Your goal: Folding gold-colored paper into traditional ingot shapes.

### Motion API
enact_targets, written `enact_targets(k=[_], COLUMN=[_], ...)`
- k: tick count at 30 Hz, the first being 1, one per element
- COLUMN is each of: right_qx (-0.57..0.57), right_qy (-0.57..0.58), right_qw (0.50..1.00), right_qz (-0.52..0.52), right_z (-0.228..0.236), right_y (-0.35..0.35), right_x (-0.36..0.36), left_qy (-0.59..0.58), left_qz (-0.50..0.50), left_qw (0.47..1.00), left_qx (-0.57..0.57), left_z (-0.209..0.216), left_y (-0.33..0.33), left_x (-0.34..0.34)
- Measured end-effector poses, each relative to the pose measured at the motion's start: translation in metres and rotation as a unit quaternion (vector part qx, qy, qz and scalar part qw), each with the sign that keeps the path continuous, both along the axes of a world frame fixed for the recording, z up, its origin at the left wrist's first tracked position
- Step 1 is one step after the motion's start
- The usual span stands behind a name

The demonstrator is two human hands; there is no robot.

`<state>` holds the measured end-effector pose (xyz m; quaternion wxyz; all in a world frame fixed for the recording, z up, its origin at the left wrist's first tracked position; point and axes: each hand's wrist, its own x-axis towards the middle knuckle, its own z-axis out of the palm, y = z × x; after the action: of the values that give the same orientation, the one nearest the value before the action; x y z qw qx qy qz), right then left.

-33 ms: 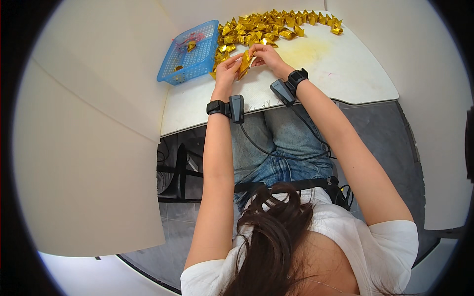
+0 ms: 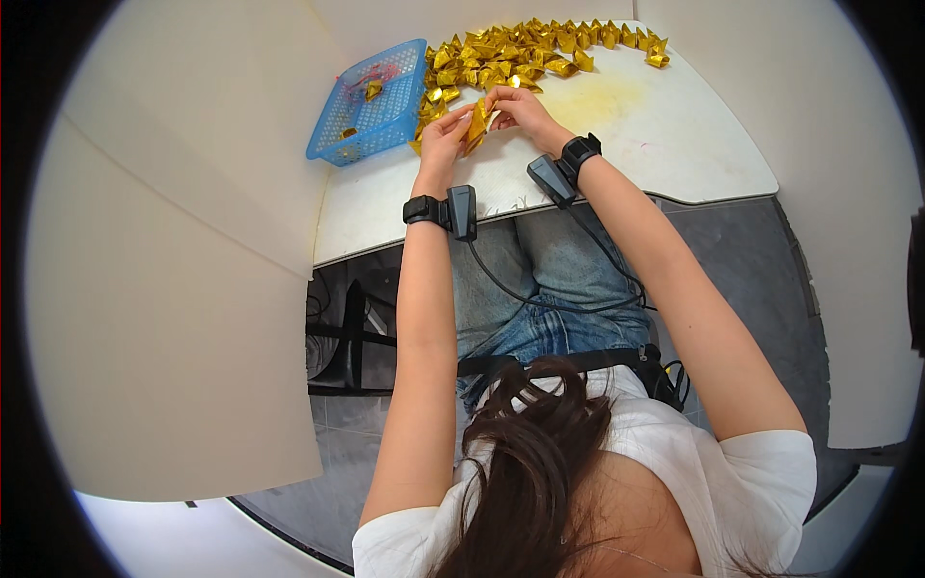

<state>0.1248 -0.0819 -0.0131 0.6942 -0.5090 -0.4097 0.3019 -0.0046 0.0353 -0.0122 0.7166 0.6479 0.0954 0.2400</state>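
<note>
Between my two hands, a piece of folded gold foil paper (image 2: 477,127) is held up over the near part of the white table (image 2: 665,144). My left hand (image 2: 447,138) pinches it from the left side, thumb on top. My right hand (image 2: 521,108) is closed at its upper right edge, fingertips pressed together on the foil. Just beyond both hands lies a heap of folded gold paper ingots (image 2: 496,48), some standing in a row toward the far right. Part of the held piece is hidden behind my fingers.
A blue perforated plastic basket (image 2: 358,147) stands at the table's left, holding a few gold pieces and some pinkish-red material. Pale partition walls (image 2: 193,241) rise on both sides. Cables (image 2: 540,306) run from the grey devices strapped on my wrists across my lap.
</note>
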Motion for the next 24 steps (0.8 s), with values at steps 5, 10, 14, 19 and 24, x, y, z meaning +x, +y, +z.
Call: enact_targets(k=[5, 10, 14, 19, 24], right_qx=[0.003, 0.0, -0.005, -0.013, 0.0], right_qy=[-0.014, 0.006, 0.003, -0.044, -0.059], right_qw=[1.0, 1.0, 1.0, 0.999, 0.998], right_qz=[-0.002, 0.017, 0.009, -0.022, -0.01], right_z=[0.0, 0.0051, 0.0039, 0.0013, 0.0019], right_y=[-0.0028, -0.0045, -0.0034, -0.0031, -0.0035], right_x=[0.0025, -0.0039, -0.0003, -0.001, -0.004], left_qy=[-0.001, -0.007, -0.007, -0.012, -0.004], left_qz=[-0.004, 0.001, 0.0, 0.0, 0.003], left_qw=[1.0, 1.0, 1.0, 1.0, 1.0], left_qx=[0.002, -0.005, -0.004, -0.009, -0.005], left_z=[0.0023, 0.0013, 0.0016, 0.0001, 0.0001], left_y=[-0.0041, -0.0013, -0.0023, 0.0001, 0.0015], left_x=[0.0015, -0.0018, 0.001, 0.0032, 0.0018])
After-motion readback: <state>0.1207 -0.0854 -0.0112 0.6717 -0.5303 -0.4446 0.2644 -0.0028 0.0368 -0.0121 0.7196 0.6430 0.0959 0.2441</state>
